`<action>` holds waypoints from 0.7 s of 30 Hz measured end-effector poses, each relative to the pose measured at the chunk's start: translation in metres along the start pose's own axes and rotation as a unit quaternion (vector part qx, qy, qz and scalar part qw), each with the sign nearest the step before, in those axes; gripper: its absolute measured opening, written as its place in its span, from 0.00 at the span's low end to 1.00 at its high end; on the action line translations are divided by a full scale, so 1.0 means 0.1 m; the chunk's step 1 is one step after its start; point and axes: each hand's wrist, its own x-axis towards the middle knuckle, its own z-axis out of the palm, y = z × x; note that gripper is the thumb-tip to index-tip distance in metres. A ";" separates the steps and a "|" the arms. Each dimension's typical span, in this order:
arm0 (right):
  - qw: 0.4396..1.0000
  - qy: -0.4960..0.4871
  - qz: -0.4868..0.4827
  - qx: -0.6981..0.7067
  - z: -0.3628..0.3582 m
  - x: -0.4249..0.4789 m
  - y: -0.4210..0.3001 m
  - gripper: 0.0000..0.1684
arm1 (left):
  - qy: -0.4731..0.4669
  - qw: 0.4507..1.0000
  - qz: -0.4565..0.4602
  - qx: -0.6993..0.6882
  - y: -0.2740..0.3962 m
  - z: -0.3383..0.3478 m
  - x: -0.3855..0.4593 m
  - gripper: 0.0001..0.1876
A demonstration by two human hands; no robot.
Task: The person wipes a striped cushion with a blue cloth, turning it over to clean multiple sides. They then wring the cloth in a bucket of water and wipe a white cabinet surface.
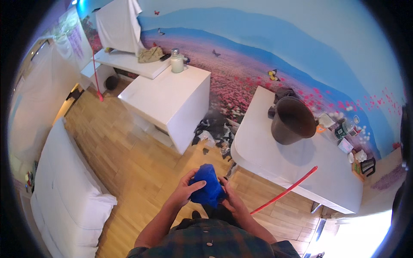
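Observation:
A crumpled blue cloth [206, 185] is between my two hands, in front of my checked shirt. The fingers and thumb of my left hand [190, 188] grip its left side. My right hand [229, 200] holds its right edge, with some fingers hidden behind the cloth. To the right of my right forearm a red stick [284, 192] slants up towards the edge of the white table [326, 174]. A brown plastic bin [292, 121] stands on that table.
A white cabinet [167, 96] holds a vacuum flask [177, 60]. Dark and white litter [214, 132] lies on the floor between cabinet and table. A white-covered bed [71, 193] is at the left. Another red stick [96, 75] leans near the far shelf. A bottle [342, 129] stands by the wall.

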 end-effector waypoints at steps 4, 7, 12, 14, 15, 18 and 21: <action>0.996 -0.034 -0.054 0.062 -0.03 0.15 -0.50 0.44 | -0.048 0.999 0.000 -0.012 0.17 0.32 0.54 0.29; 0.987 -0.056 -0.133 0.077 -0.25 0.26 -1.02 0.37 | -0.084 0.996 -0.013 -0.010 0.29 0.60 1.04 0.30; 0.945 0.168 -0.277 -0.038 -0.81 0.21 -2.10 0.30 | -0.163 0.986 -0.004 0.042 0.34 1.31 2.01 0.26; 0.898 0.248 -0.332 -0.147 -1.12 0.09 -2.54 0.28 | -0.195 0.978 0.009 0.071 0.31 1.57 2.42 0.23; 0.874 0.276 -0.350 -0.192 -1.18 0.04 -2.77 0.28 | -0.200 0.975 0.037 0.093 0.27 1.68 2.65 0.23; 0.803 0.372 -0.357 -0.299 -1.54 -0.04 -3.31 0.27 | -0.214 0.956 0.096 0.177 0.18 2.11 3.24 0.25; 0.708 0.395 -0.279 -0.514 -2.05 -0.01 -3.68 0.27 | -0.171 0.880 0.213 0.388 0.17 2.45 3.58 0.33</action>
